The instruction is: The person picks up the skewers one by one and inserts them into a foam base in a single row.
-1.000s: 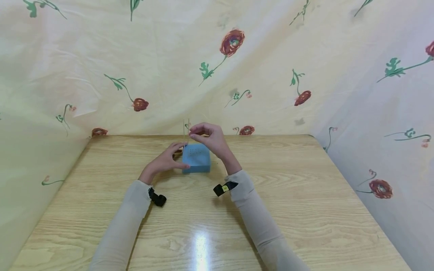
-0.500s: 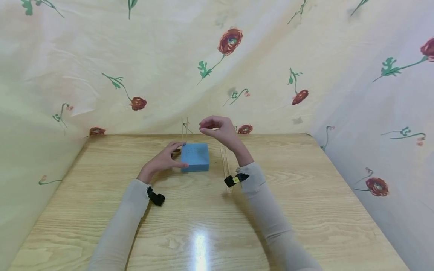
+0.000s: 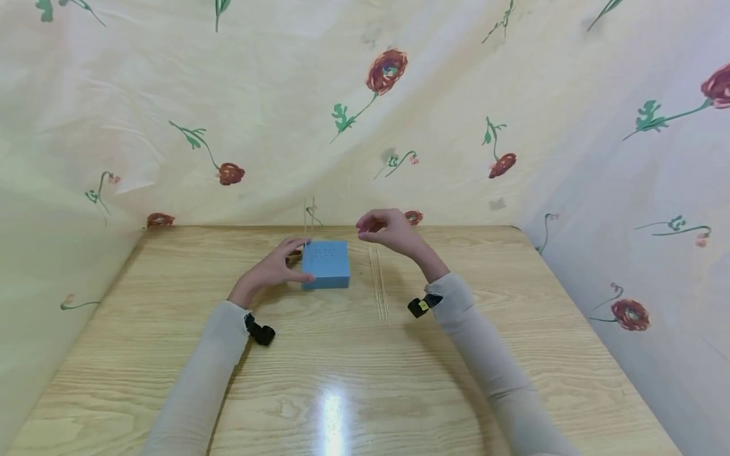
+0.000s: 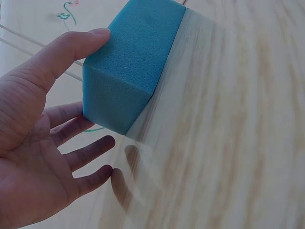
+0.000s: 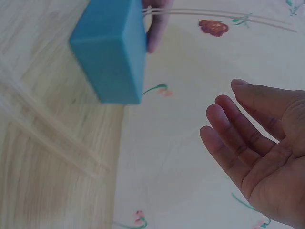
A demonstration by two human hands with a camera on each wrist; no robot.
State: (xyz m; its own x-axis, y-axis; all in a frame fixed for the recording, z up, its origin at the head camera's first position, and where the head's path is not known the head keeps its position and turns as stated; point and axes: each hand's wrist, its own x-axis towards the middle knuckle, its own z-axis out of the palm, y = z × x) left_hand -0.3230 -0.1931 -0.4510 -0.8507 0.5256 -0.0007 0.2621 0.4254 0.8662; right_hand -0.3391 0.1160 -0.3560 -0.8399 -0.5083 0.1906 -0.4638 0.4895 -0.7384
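While the left hand (image 3: 270,267) grips a blue block (image 3: 325,265) on a wood-grain bench (image 3: 274,405), its thumb on the near face and forefinger at the far side, the right hand (image 3: 395,233) hangs above the surface holding nothing, thumb parted from the loosely bent fingers. Two upright sticks (image 3: 305,215) rise from the far left of the block's hole-dotted top, beside the left fingertips. To the block's right, loose sticks (image 3: 375,285) lie almost parallel on the bench, their long axis running from the person's side toward the flowered backdrop (image 3: 274,76), the far end leaning slightly left. Those far ends show just below the right fingers in the head view; the right hand is the nearer, the left being across the block. Their exact count cannot be told.
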